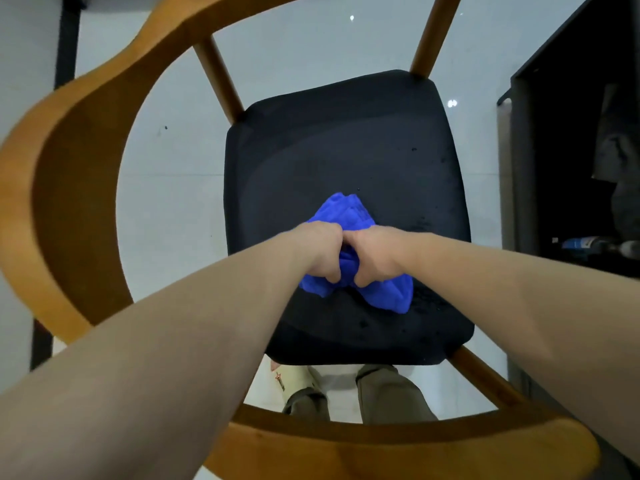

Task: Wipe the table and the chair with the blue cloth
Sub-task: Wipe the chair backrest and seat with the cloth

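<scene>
Both hands are down on the black seat of the chair (346, 140), side by side and touching at the knuckles. The left hand (320, 252) and the right hand (375, 256) each have fingers curled into the blue cloth (349, 211), which lies bunched on the near middle of the seat, folds showing beyond and below the fists. The wooden backrest (69, 188) curves round the left and near sides. Judgement: seat wiping is in hand. Done well, the cloth would be flattened (a wad covers little), pressed evenly and drawn in overlapping strokes out to the far corners and edges, then along the wooden frame.
</scene>
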A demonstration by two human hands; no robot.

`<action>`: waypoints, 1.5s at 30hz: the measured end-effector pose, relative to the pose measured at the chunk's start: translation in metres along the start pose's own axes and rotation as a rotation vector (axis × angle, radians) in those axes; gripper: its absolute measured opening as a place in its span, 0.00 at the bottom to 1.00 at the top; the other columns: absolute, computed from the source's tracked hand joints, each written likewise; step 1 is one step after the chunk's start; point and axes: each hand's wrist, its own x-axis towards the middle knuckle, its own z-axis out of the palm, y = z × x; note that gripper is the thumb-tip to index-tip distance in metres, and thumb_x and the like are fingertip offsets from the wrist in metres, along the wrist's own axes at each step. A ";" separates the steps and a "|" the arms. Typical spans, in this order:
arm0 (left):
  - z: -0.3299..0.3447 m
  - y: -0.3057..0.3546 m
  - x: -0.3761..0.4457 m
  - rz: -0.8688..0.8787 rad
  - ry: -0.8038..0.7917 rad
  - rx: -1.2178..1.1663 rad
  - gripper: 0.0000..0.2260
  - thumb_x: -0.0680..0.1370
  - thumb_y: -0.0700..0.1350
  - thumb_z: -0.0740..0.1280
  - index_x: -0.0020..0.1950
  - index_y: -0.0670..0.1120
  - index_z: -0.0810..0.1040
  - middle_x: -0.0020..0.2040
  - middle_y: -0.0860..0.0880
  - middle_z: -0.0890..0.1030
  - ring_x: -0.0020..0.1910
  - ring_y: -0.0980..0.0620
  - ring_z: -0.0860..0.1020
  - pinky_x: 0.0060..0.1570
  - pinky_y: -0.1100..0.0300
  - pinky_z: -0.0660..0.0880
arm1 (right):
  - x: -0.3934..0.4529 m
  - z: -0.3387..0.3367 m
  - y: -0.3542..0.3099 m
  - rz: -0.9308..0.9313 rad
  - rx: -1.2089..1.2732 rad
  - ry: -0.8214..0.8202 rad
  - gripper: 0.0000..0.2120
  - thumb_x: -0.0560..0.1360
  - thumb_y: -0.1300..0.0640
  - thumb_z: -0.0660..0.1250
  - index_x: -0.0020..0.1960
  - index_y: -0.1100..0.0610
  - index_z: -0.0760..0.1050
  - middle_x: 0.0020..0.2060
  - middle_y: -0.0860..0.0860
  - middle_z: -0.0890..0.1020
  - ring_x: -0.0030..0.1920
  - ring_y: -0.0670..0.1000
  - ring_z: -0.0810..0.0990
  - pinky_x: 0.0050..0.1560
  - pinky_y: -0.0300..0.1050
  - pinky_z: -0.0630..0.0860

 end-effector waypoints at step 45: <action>-0.205 0.021 -0.003 0.015 0.286 0.172 0.09 0.71 0.52 0.72 0.47 0.50 0.81 0.38 0.47 0.81 0.37 0.47 0.79 0.34 0.55 0.74 | -0.009 -0.157 0.056 -0.025 0.078 0.687 0.15 0.66 0.47 0.71 0.52 0.47 0.76 0.54 0.52 0.68 0.57 0.55 0.69 0.53 0.53 0.74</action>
